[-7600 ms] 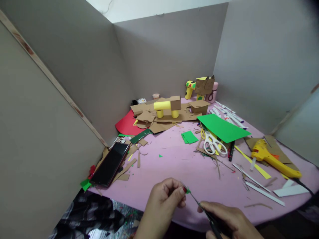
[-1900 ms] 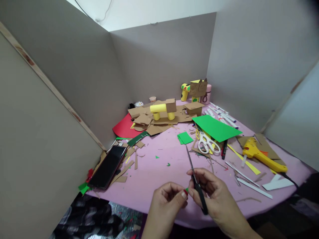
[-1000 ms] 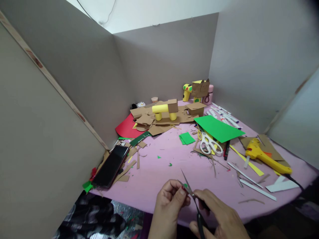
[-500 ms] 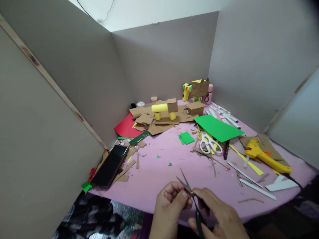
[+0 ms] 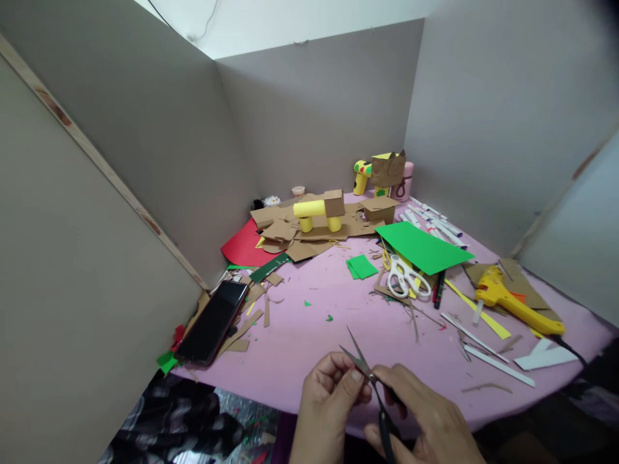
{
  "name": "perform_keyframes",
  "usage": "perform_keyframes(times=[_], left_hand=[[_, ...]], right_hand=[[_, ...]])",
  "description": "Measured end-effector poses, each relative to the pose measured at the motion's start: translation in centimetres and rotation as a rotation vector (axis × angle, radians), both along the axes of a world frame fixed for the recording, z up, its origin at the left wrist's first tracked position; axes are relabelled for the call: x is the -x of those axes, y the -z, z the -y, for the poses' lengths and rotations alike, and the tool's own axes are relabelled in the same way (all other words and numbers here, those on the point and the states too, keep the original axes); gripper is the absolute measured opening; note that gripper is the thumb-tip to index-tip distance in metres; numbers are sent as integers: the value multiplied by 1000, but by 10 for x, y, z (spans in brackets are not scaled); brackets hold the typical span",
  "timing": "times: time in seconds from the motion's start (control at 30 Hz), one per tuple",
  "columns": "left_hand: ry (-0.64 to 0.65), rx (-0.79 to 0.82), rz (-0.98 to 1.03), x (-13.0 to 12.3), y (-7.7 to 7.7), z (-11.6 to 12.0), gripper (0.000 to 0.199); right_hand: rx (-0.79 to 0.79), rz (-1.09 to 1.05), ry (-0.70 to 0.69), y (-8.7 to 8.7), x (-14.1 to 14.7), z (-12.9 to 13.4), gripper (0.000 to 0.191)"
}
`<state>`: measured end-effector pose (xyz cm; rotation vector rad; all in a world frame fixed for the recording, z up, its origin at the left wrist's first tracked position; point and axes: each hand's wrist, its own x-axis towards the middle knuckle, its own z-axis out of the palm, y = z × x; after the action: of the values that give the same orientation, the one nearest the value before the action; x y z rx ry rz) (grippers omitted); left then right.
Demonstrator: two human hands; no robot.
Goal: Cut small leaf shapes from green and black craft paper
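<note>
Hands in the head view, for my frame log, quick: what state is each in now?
Left hand: thumb and fingers pinched closed; whether they hold anything cannot be told.
Right hand: closed on black-handled scissors, blades open.

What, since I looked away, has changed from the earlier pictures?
A curled green scrap now lies on the table, absent at first. The black-handled scissors in the right hand went from nearly closed to spread. Phone, glue gun and white scissors stayed put.
</note>
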<state>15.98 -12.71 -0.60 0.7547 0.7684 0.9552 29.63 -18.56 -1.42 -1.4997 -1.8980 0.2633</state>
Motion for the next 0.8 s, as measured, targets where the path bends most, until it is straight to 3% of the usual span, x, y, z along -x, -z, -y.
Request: perform_keyframes(times=[0.3, 0.8], left_hand=[[-27, -5, -15, 0, -9, 4, 23], [-4, -9, -21, 0, -9, 4, 24]], right_hand=[[-23, 22, 2, 2, 0, 1, 40], [-47, -24, 5, 3, 1, 1, 37]])
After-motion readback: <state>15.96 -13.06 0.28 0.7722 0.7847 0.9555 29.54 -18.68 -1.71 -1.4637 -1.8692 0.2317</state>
